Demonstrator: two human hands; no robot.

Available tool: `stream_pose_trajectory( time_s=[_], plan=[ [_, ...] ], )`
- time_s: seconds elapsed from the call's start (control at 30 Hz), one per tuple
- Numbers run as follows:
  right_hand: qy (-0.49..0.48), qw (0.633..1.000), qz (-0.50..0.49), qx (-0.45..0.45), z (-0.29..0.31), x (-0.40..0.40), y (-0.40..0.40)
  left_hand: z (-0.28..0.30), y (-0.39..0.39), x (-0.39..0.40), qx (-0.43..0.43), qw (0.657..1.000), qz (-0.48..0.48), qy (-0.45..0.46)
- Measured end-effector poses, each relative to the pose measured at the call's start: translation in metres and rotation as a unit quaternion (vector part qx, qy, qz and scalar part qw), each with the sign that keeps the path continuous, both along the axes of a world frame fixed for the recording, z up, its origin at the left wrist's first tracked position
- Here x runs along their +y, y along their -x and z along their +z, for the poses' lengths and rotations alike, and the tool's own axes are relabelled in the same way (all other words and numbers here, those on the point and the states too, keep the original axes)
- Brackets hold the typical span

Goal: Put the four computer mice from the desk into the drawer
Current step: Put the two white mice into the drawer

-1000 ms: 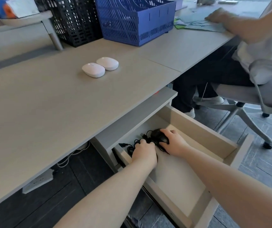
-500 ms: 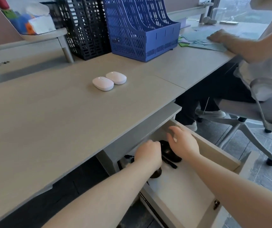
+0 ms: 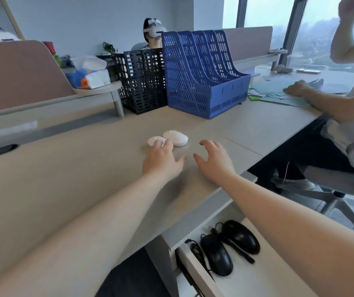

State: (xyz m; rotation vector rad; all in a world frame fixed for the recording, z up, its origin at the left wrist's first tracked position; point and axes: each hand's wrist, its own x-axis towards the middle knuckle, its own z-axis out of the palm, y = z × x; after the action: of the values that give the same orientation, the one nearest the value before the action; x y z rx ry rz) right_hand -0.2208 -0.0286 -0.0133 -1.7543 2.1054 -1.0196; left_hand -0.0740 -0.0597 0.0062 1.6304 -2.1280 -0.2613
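Two white mice lie side by side on the desk: the left white mouse [image 3: 155, 141] and the right white mouse [image 3: 176, 137]. My left hand [image 3: 162, 159] is spread open, its fingertips touching the left white mouse. My right hand [image 3: 214, 161] hovers open just right of the pair, holding nothing. Below the desk edge the open drawer [image 3: 257, 281] holds two black wired mice, one [image 3: 216, 255] beside the other [image 3: 242, 236], with their cables bunched at the drawer's left end.
A blue file rack [image 3: 204, 76] and a black mesh rack [image 3: 143, 80] stand behind the white mice. A tissue box [image 3: 92, 78] sits on a raised shelf at the left. Another person [image 3: 343, 108] sits on a chair at the right, hand on papers [image 3: 279, 91].
Both my hands have left the drawer and reached up over the desk to the white mice. The two black mice stay in the drawer. The view has tilted upward.
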Motion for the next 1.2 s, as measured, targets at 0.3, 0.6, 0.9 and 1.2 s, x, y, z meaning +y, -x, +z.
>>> stream_pose_trajectory(
  time_s=[0.3, 0.6, 0.9, 1.2],
  plan=[
    [-0.036, 0.999, -0.011, 0.027, -0.012, -0.080, -0.018, -0.055, -0.029, -0.079, 0.030, 0.999, 0.007, -0.041],
    [-0.039, 0.998, 0.027, 0.044, -0.013, -0.124, -0.016, -0.044, -0.023, -0.120, 0.005, 0.997, 0.022, -0.080],
    [-0.042, 0.997, 0.027, 0.060, -0.004, -0.088, -0.007, -0.032, -0.023, -0.075, 0.038, 0.996, 0.031, -0.075],
    [-0.227, 0.964, 0.028, 0.137, 0.030, 0.002, 0.020, -0.015, 0.018, 0.030, -0.028, 0.990, -0.003, -0.136]
  ],
)
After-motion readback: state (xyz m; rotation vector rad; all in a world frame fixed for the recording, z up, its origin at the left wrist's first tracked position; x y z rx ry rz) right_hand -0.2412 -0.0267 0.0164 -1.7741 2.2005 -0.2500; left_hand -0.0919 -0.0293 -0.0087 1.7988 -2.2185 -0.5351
